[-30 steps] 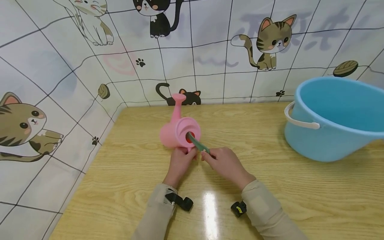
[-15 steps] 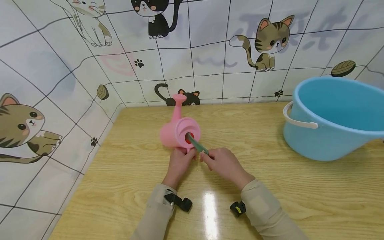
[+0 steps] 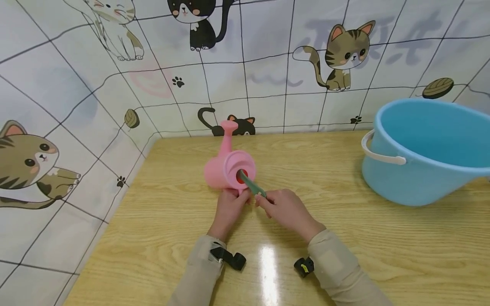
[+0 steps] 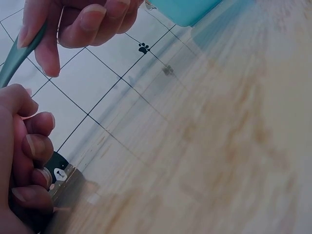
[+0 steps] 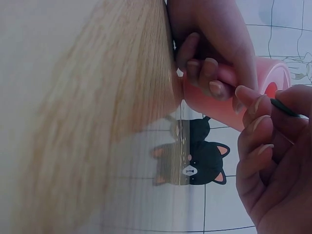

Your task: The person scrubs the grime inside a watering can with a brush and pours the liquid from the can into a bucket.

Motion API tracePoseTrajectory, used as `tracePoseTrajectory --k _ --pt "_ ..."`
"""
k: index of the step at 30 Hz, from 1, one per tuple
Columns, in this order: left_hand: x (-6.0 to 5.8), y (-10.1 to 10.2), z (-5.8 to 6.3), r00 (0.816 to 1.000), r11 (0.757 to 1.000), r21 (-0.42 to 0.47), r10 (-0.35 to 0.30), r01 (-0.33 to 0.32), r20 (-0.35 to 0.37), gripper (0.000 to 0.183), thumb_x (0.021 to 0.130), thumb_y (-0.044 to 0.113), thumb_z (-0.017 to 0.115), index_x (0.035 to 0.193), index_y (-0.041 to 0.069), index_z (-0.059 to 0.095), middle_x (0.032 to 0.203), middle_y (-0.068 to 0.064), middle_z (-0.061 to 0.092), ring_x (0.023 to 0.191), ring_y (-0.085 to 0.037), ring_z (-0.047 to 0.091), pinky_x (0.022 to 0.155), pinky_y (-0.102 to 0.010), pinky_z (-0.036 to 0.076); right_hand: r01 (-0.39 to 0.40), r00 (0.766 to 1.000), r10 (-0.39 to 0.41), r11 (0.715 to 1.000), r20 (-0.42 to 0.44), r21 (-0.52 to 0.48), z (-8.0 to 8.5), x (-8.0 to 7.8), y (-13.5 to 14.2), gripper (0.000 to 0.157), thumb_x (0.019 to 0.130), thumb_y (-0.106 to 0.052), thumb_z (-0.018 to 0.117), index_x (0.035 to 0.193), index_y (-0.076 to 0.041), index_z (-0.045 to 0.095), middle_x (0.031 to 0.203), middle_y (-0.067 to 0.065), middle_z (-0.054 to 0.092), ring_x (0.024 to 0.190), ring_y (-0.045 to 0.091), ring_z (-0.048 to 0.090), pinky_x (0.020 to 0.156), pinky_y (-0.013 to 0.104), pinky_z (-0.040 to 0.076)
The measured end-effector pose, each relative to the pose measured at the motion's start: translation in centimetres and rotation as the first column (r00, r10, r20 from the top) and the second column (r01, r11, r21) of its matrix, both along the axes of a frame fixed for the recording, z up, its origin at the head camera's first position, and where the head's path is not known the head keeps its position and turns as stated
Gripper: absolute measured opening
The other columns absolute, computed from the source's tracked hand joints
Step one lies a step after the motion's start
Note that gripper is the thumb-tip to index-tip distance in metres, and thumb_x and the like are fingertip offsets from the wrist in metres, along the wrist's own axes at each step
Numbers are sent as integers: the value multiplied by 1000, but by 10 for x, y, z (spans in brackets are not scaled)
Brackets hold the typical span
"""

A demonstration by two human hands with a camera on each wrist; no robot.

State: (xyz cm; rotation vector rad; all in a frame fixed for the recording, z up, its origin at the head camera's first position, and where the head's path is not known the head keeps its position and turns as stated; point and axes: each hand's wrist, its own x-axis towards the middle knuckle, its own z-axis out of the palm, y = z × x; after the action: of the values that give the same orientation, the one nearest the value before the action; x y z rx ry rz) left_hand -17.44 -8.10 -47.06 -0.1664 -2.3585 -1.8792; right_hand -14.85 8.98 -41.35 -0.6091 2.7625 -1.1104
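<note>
A pink watering can [image 3: 218,172] sits on the table, its spout toward the back wall and its round opening facing me. My left hand [image 3: 229,210] grips the can's handle low at the near side, fingers curled round it in the right wrist view. Between thumb and fingers, my right hand [image 3: 289,208] pinches a slim green handle [image 3: 255,186] of a utensil. The utensil's far end goes into the can's opening and is hidden there. Something red [image 3: 241,176] shows inside around it. In the left wrist view, the green handle [image 4: 19,56] slants down from the right fingertips.
A large light-blue bucket [image 3: 405,182] with a white carrying handle [image 3: 384,158] stands to the right on the wood-grain table [image 3: 160,238]. Behind and to the left rises a white tiled-pattern wall [image 3: 268,80] with cartoon cats.
</note>
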Motion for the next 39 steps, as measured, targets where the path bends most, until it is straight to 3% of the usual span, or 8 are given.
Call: tracePoseTrajectory --k 6,12,24,31,39 --pt "-2 -1 3 1000 1000 -1 12 -12 14 18 82 15 61 66 8 55 59 -12 55 52 -22 48 47 -25 37 3 999 -3 1000 -36 8 4 -1 1 35 90 -40 47 66 -18 60 45 -9 43 38 8 32 38 25 27" --pt "-2 1 4 999 999 -23 38 -38 -9 29 82 25 60 60 10 53 56 -10 54 50 -18 47 47 -24 36 16 994 -14 1000 -109 15 7 -4 6 33 91 -41 43 80 -20 66 45 -8 39 38 8 31 39 25 27" --pt "-1 0 6 997 994 -70 83 -83 -8 29 80 26 61 55 11 56 51 -5 52 49 -18 47 47 -26 35 78 988 -79 997 -132 -14 16 -9 21 32 93 -42 39 87 -18 59 53 -8 46 39 12 33 41 27 31" --pt "0 -3 11 998 996 -63 70 -70 0 29 81 26 61 57 10 58 51 -6 51 46 -18 44 44 -25 32 81 988 -85 996 -133 -33 17 -10 18 30 92 -42 40 84 -19 57 53 -7 45 39 13 32 40 27 31" --pt "6 -3 5 997 993 -90 76 -73 20 30 81 30 62 57 11 60 46 -3 47 43 -15 42 41 -24 30 94 993 -96 995 -67 -31 7 -7 18 35 92 -45 37 88 -17 58 54 -6 46 40 13 32 41 27 30"
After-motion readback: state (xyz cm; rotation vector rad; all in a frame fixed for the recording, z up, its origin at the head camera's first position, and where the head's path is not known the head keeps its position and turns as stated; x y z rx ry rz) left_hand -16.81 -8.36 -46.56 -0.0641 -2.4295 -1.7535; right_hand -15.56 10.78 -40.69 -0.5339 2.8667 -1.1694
